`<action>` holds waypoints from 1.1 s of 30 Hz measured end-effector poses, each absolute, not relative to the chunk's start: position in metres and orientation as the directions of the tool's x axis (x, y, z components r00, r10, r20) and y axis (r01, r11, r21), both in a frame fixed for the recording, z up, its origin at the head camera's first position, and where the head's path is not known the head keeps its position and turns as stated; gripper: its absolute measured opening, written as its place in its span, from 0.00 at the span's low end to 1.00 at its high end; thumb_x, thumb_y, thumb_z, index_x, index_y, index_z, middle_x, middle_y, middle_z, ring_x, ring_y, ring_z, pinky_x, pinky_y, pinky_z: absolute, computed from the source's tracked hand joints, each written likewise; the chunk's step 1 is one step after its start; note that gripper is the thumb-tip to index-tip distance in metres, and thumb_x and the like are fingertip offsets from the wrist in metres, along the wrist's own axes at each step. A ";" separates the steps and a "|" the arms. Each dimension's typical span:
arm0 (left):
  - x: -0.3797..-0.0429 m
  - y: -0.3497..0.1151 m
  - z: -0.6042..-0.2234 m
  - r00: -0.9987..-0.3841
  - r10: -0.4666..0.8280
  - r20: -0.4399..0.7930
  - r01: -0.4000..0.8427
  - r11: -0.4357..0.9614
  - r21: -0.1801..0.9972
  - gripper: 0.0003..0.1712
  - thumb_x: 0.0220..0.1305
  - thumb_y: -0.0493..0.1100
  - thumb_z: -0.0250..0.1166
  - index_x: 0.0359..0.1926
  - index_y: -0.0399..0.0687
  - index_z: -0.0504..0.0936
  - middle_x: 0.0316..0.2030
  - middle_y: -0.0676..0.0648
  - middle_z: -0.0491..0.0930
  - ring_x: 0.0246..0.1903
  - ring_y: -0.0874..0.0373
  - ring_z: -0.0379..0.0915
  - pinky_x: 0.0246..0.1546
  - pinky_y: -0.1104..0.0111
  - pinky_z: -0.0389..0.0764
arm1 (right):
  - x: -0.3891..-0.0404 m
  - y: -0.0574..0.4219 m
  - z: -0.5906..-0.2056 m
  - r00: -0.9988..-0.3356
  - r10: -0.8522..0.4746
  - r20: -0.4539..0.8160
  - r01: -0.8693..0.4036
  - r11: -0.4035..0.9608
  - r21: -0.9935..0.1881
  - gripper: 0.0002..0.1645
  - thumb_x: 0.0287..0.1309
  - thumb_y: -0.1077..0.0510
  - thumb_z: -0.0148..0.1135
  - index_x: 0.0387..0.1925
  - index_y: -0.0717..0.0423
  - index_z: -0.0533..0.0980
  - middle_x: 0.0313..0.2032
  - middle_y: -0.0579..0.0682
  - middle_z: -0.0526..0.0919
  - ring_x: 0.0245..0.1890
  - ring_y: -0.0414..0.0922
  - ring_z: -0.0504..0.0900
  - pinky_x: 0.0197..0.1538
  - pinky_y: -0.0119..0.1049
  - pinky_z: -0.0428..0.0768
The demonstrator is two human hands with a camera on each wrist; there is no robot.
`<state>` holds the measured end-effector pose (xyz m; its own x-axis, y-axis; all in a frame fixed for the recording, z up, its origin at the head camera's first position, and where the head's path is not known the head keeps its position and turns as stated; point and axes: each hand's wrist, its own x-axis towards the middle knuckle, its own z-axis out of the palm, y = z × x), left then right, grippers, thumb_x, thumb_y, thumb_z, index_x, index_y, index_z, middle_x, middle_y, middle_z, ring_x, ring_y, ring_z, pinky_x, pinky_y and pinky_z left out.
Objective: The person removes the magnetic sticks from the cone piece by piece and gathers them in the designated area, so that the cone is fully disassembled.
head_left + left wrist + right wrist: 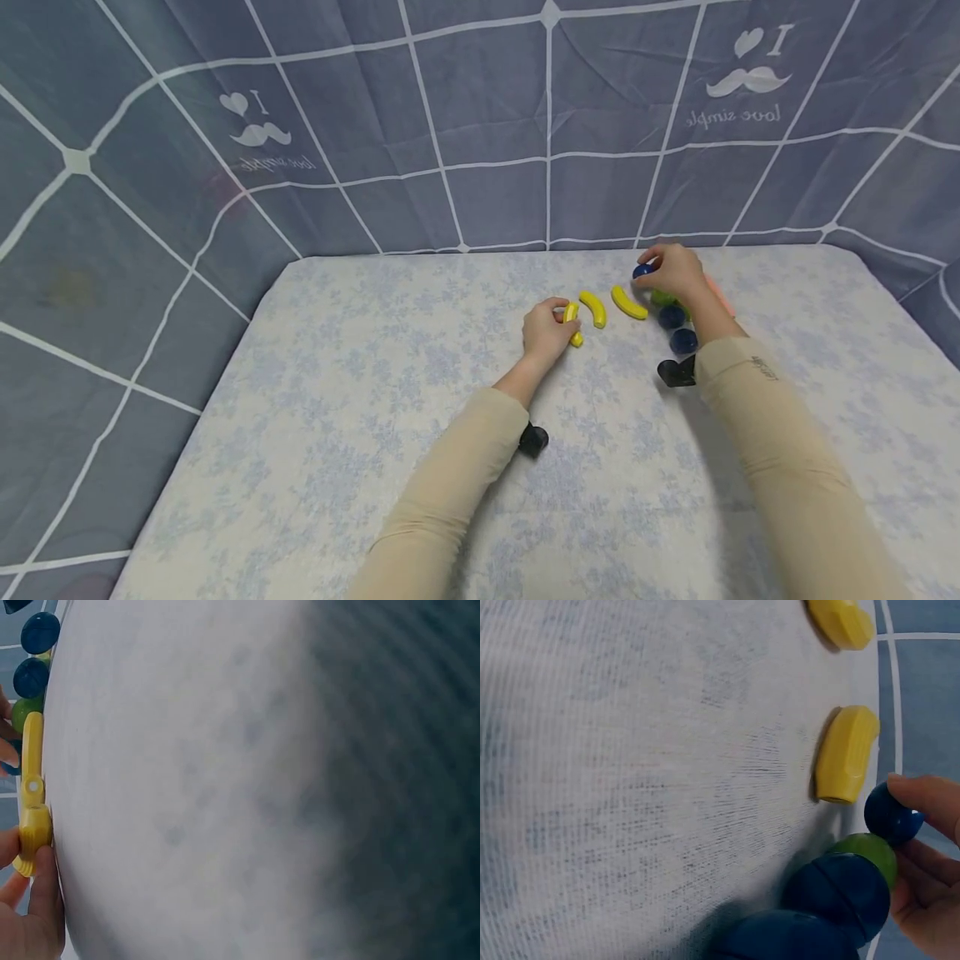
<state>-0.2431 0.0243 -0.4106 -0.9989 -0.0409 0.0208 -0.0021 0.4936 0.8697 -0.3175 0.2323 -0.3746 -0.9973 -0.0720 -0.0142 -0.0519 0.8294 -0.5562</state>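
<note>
My left hand (546, 332) pinches a small yellow toy banana (572, 322) between thumb and fingers on the table; in the left wrist view that banana (33, 838) shows at the left edge. Farther right, my right hand (675, 271) holds a dark blue ball (642, 271) by thumb and fingertips; the right wrist view shows this ball (894, 814) close above a green ball (871, 853). Two more dark blue balls, one (672, 316) behind the other (683, 341), sit by the right forearm. Between the hands lie two other toy bananas, one (593, 309) left of the other (628, 302).
An orange-pink piece (720, 296) lies partly hidden behind the right forearm. The table (337, 400) wears a pale blue-flowered cloth. A blue-grey curtain (495, 125) with white lines hangs along the back and left. Black wrist cameras sit under both sleeves.
</note>
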 end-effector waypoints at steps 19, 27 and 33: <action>-0.242 0.024 -0.411 -0.998 -0.061 0.033 -0.005 0.532 0.847 0.20 0.57 0.39 0.67 0.52 0.40 0.80 0.37 0.45 0.81 0.36 0.56 0.76 0.35 0.70 0.75 | -0.316 0.229 -0.380 -0.996 -0.066 -0.053 -0.032 0.875 -0.483 0.25 0.52 0.60 0.65 0.51 0.66 0.74 0.48 0.70 0.72 0.44 0.61 0.71 0.45 0.53 0.72; -0.241 0.017 -0.406 -1.000 0.005 0.024 0.023 0.516 0.856 0.21 0.59 0.40 0.66 0.53 0.40 0.79 0.40 0.43 0.81 0.39 0.54 0.76 0.35 0.70 0.76 | -0.313 0.230 -0.376 -0.995 -0.063 -0.072 -0.019 0.870 -0.493 0.27 0.54 0.58 0.64 0.55 0.64 0.72 0.52 0.70 0.71 0.47 0.63 0.70 0.47 0.54 0.72; -0.242 -0.026 -0.388 -0.963 0.268 0.032 0.191 0.593 0.782 0.24 0.63 0.44 0.62 0.58 0.40 0.74 0.55 0.40 0.74 0.56 0.49 0.69 0.53 0.63 0.72 | -0.307 0.239 -0.371 -0.991 -0.126 -0.050 -0.082 0.855 -0.513 0.33 0.62 0.49 0.55 0.64 0.62 0.65 0.59 0.70 0.65 0.56 0.66 0.65 0.53 0.59 0.67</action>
